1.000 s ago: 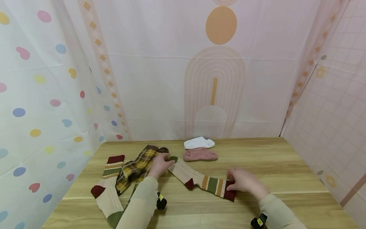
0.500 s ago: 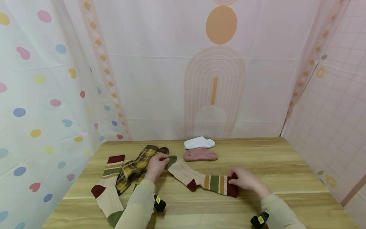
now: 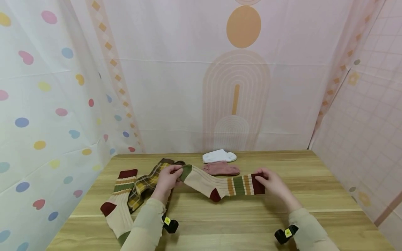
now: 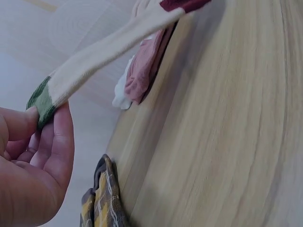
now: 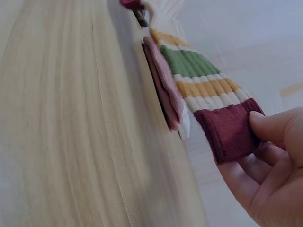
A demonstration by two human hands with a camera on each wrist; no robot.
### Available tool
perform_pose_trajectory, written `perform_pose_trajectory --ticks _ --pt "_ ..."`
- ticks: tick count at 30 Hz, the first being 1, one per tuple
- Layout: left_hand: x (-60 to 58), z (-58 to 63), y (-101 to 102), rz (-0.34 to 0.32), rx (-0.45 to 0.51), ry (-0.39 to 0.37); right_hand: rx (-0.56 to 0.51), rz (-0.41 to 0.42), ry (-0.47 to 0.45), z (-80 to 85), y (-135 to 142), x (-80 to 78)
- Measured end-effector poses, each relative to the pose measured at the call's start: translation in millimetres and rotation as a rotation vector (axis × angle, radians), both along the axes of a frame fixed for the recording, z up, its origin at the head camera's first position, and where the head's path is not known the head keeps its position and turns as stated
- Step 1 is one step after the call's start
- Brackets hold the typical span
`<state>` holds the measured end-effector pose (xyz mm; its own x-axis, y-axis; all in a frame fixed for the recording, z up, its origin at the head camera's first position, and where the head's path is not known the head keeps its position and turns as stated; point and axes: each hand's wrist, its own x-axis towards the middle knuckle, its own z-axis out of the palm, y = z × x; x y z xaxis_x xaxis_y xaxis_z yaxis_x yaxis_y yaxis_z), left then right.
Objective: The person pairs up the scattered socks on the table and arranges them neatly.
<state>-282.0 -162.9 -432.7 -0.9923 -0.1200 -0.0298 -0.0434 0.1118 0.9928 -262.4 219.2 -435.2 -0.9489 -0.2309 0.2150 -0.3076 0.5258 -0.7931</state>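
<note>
A cream sock [image 3: 204, 180] with a green toe, dark red heel and striped cuff is stretched between both hands, lifted off the table. My left hand [image 3: 167, 180] pinches its green toe [image 4: 43, 101] between thumb and fingers. At the other end, my right hand [image 3: 273, 183] pinches the dark red cuff [image 5: 229, 132], thumb on the near face. A matching striped sock [image 3: 117, 205] lies at the left of the table, its toe partly covered by my left sleeve. Beside it are yellow-brown plaid socks [image 3: 155, 176], partly hidden behind my left hand.
A pink low-cut sock [image 3: 223, 169] and a white one [image 3: 218, 156] lie at the back of the wooden table [image 3: 220, 226]. Printed curtains [image 3: 169, 87] hang behind the table and along both sides.
Both hands have raised the striped sock from the tabletop, the left hand also shifting a little to the left. The sock's cuff has swung upward. The other socks stay where they were.
</note>
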Motion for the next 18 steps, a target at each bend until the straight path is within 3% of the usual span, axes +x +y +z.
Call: perform_pose_trajectory --ticks 6,13,18 --pt "1.3 -3.0 -2.9 -0.022 0.006 -0.012 0.014 -0.059 -0.018 0.9 -1.1 -7.8" --pt "-2.8 -14.1 0.9 -0.009 -0.022 0.005 0.052 -0.095 -0.018 -1.4 -5.8 -22.5" --pt "-7.3 -22.7 4.2 -0.006 0.000 -0.025 0.096 -0.128 0.006 -6.9 -7.8 -34.2"
